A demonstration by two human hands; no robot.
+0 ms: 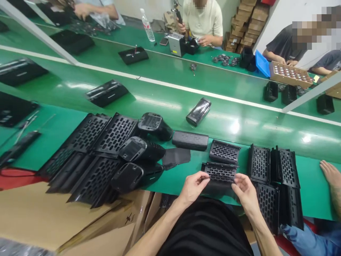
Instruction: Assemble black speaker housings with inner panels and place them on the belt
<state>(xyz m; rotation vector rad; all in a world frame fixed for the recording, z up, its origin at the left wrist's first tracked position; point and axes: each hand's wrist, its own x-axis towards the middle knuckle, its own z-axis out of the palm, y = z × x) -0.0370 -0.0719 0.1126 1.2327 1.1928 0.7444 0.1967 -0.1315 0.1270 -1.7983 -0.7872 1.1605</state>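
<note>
Close in front of me lies a perforated black plastic panel (221,170) with rows of slot-shaped holes. Across its lower part runs a thin dark sheet (220,179), through which the holes look dim. My left hand (194,186) pinches the sheet's left end between thumb and fingers. At the right end, my right hand (245,190) holds it with thumb and forefinger, the other fingers curled loosely. Just beyond is another perforated panel (225,151). To the left lies a dark grey piece of thin sheet material (176,158).
Stacked perforated panels stand at right (260,163) and left (114,135). Several black housings (141,149) sit left of me, beside a dark block (190,140). A glossy black part (199,112) rests on the green conveyor (160,96). A co-worker's hand (331,174) is at right; others sit opposite.
</note>
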